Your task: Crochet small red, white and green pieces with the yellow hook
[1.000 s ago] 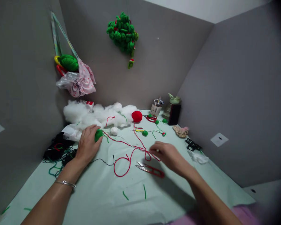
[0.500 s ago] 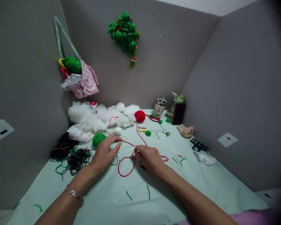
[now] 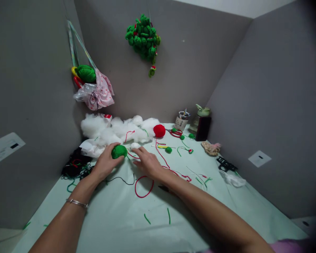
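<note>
My left hand point(image 3: 104, 164) cups a small green yarn ball point(image 3: 119, 151) on the pale green table cover point(image 3: 121, 225), fingers curled round its near side. My right hand point(image 3: 148, 162) lies just right of it with fingers stretched toward the ball, over a long red yarn strand point(image 3: 143, 186) that loops across the cover. A black thread point(image 3: 121, 179) runs beneath my left wrist. Under my right forearm, the red-handled snips point(image 3: 164, 189) are mostly hidden.
White stuffing point(image 3: 116, 130) is heaped at the back with a red yarn ball point(image 3: 159, 130). A black yarn tangle point(image 3: 75, 165) lies left. A cup point(image 3: 181, 120), a bottle point(image 3: 202, 123), small green pompoms point(image 3: 168, 150) and a black clip point(image 3: 225, 163) lie right. Green knitted pieces point(image 3: 143, 35) hang on the wall.
My left hand went back to the green ball and closed round it. My right hand moved left and away from me, from the red loop toward the ball.
</note>
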Tool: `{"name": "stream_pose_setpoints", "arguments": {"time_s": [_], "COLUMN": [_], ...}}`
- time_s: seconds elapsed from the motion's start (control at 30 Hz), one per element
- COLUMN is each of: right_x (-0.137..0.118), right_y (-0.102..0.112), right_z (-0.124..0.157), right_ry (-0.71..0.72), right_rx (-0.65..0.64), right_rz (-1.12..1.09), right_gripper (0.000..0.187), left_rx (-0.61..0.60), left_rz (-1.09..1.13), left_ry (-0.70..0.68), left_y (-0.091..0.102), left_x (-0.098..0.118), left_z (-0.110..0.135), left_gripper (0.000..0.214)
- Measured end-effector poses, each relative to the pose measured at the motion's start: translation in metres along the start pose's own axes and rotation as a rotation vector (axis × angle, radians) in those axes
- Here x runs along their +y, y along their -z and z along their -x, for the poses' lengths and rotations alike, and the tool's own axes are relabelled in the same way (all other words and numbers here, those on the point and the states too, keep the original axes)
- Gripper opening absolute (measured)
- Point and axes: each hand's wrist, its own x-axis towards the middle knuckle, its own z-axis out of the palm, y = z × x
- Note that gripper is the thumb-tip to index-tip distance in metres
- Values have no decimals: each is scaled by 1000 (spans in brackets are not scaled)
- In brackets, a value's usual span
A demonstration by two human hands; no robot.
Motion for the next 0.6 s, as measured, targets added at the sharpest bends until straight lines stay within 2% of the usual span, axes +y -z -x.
{"name": "stream_pose_setpoints", "arguments": {"time_s": [0.07, 0.1, 0.17, 0.23, 0.3, 0.43, 0.5, 0.6], "right_x": [-6, -8, -10, -9, -3, 14, 22, 29], "right_y": [-6, -6, -3, 6, 16, 37, 46, 58], "right_z": [-13, -17, -18, -6, 14, 59, 72, 78], "right_ry": [8, 7, -4, -28, -60, -120, -143, -153], "right_rx": [-29, -67, -164, -244, -267, -144, -58, 16], "right_rz": [-149, -228, -381, -507, -599, -706, -725, -723], "right_gripper": [69, 65, 44, 28, 32, 42, 42, 40], "left_rx": [-97, -150, -221, -237, -226, -174, -136, -64], "left_rz": [173, 267, 452, 612, 742, 917, 973, 1016], "left_ry": [52, 83, 146, 213, 282, 392, 424, 470], "left_y": [-2, -2, -2, -1, 0, 1, 0, -1], "left_x": [14, 21, 32, 39, 43, 44, 42, 36], "left_z": [5, 8, 12, 13, 12, 9, 8, 5], "left_gripper": [46, 41, 35, 31, 35, 60, 58, 45]}}
